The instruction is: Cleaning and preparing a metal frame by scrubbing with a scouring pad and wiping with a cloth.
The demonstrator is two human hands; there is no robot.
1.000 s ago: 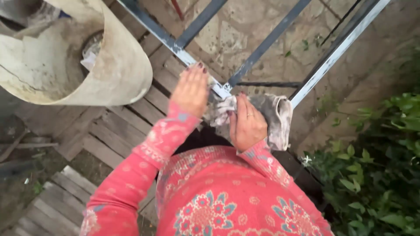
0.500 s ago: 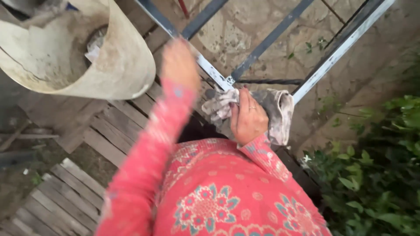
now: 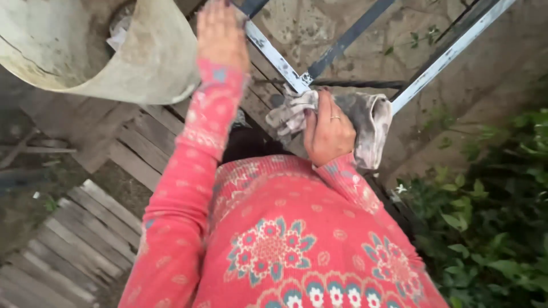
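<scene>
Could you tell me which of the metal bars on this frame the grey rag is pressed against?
The pale bar running from the left hand; the right hand presses the rag at its lower end. The others are darker or apart.

1. You have no packages, labels, signs or screens anywhere around your hands.
2. Whether the pale crumpled scrap (image 3: 119,35) left of your raised left hand (image 3: 221,33), inside the grey tub (image 3: 154,68), is a wrapper cannot be told.

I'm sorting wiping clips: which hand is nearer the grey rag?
Right. The right hand presses on the grey rag at the metal frame; the left hand is farther up that frame, beside the bucket.
</scene>
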